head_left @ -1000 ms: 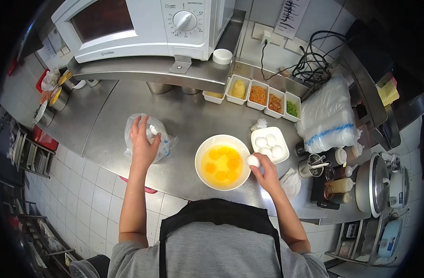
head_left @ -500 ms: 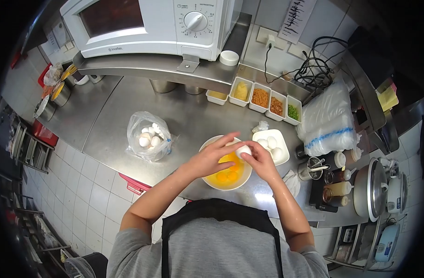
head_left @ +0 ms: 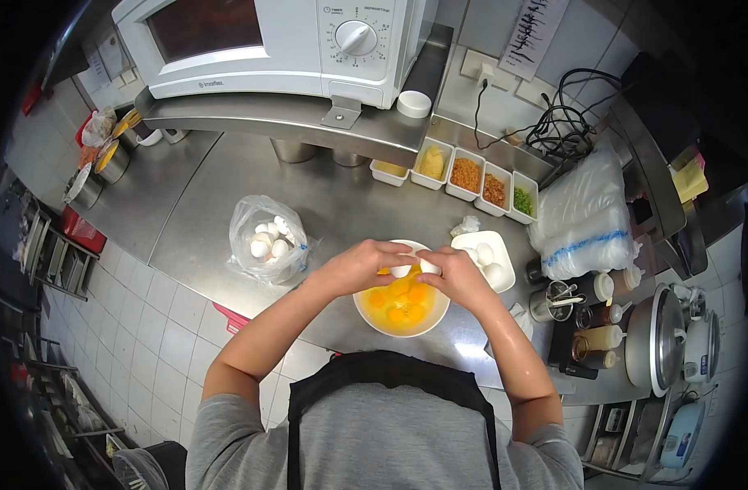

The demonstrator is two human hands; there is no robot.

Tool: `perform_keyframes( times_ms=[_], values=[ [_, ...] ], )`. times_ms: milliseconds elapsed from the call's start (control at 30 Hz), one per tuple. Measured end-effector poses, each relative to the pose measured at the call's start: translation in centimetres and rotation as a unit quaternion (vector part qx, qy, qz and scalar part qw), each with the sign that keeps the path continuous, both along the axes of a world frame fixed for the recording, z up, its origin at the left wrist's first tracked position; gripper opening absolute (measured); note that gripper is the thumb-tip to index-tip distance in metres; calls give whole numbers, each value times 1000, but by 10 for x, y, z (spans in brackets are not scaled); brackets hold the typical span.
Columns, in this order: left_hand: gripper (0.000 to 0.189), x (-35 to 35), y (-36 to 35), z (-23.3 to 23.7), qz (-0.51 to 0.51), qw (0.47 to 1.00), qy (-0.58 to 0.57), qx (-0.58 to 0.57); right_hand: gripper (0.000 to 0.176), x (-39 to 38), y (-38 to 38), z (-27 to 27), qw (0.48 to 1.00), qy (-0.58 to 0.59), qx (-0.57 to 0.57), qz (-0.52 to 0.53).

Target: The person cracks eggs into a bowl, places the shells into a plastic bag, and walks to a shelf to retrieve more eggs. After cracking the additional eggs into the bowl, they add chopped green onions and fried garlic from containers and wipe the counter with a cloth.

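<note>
**Eggshell in two pieces, held over a bowl of yolks**

Left hand (head_left: 356, 268): fingers bent, pinching the left shell piece (head_left: 400, 270); right hand (head_left: 462, 278): thumb and fingertips pinching the right shell piece (head_left: 428, 266); a narrow gap between the pieces, both above the far part of the white bowl (head_left: 444, 307); in the bowl, several yolks (head_left: 397, 314).

Step in hand, by judgement: an egg being opened over the bowl; the next move seems to call for both pieces kept above it until drained, with no shell let fall.

Just beside the bowl, right: one white square dish (head_left: 507, 278), with whole eggs (head_left: 493, 272); well apart, left: one clear plastic bag (head_left: 256, 214), open-topped, more eggs inside; beyond: a row of small white tubs (head_left: 428, 181), fillings yellow, orange-brown and green.

Markings: white microwave (head_left: 295, 65), brand reading as "imaflex", "TIMER" by its dial (head_left: 356, 37), figures too small; wall paper (head_left: 533, 37), dark script, illegible; bundled clear plastic (head_left: 582, 204), blue print, illegible.
</note>
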State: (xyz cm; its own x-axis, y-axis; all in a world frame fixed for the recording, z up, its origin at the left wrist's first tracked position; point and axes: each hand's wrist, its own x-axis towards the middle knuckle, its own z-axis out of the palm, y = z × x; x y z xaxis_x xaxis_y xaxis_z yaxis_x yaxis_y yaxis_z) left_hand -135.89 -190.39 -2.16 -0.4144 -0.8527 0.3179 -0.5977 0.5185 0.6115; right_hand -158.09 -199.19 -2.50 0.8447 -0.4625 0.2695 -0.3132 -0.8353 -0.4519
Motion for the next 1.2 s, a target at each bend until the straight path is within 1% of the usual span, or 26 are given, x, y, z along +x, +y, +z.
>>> perform_keyframes(
  times_ms=[100, 133, 200, 300, 333, 400, 433, 467, 533, 567, 600, 633, 667, 733, 767, 833, 867, 967, 1067, 1100, 1167, 1200],
  values=[
    [58, 4, 4, 1, 54, 998, -22, 9, 43, 0, 6, 16, 996, 11, -33, -78],
    [61, 1, 6, 2, 71, 997, 22, 38, 44, 2, 9, 22, 993, -9, 56, -105],
    [69, -11, 11, 5, 101, 984, 109, 98, 47, 11, 16, 29, 959, -48, 233, -156],
    [79, -23, 11, -6, 62, 975, 183, 111, 51, 22, 23, 14, 961, -55, 241, -126],
    [64, -28, 12, -4, 68, 970, 218, 81, 47, 24, 28, 15, 959, -31, 247, -138],
    [53, -22, 10, -27, 88, 962, 254, 52, 45, 18, 22, 7, 958, -73, 257, -105],
    [47, -18, 11, -29, 100, 957, 271, 38, 44, 16, 18, 1, 956, -94, 262, -88],
    [35, -12, 18, -30, 134, 939, 311, 62, 40, 8, 11, -3, 962, -92, 239, -99],
    [36, 10, 31, -25, 182, 936, 297, 54, 40, -15, -6, -9, 957, -83, 219, -171],
    [38, 25, 39, -22, 219, 934, 280, 41, 36, -32, -17, -19, 971, -40, 100, -216],
    [40, 43, 47, -20, 256, 930, 262, 28, 34, -55, -32, -36, 967, 45, 42, -249],
    [40, 63, 54, -24, 306, 919, 249, -7, 35, -70, -36, -41, 946, 135, 26, -295],
    [40, 82, 61, -27, 354, 904, 236, -42, 36, -84, -38, -45, 914, 224, 10, -338],
    [47, 113, 77, -29, 434, 885, 126, -110, 37, -106, -44, -67, 924, 220, -20, -311],
    [50, 122, 82, -32, 444, 886, 87, -99, 38, -113, -48, -78, 929, 217, -34, -297],
    [58, 134, 90, -46, 463, 883, 8, -77, 37, -110, -43, -60, 933, 220, -3, -284],
    [68, 137, 93, -58, 458, 887, -40, -33, 37, -108, -40, -52, 934, 221, 12, -279],
    [74, 110, 92, -46, 531, 840, -110, 7, 34, -116, -43, -62, 938, 183, -21, -294],
    [66, 111, 88, -43, 535, 836, -76, -101, 34, -117, -39, -56, 947, -13, 95, -308],
    [63, 113, 86, -41, 534, 831, -69, -141, 35, -111, -31, -51, 949, -79, 82, -294],
    [58, 105, 81, -30, 531, 832, -38, -153, 37, -91, -6, -41, 940, -210, 57, -263],
    [55, 100, 77, -24, 529, 833, -24, -159, 39, -80, 4, -43, 944, -248, -21, -216]
  ],
)
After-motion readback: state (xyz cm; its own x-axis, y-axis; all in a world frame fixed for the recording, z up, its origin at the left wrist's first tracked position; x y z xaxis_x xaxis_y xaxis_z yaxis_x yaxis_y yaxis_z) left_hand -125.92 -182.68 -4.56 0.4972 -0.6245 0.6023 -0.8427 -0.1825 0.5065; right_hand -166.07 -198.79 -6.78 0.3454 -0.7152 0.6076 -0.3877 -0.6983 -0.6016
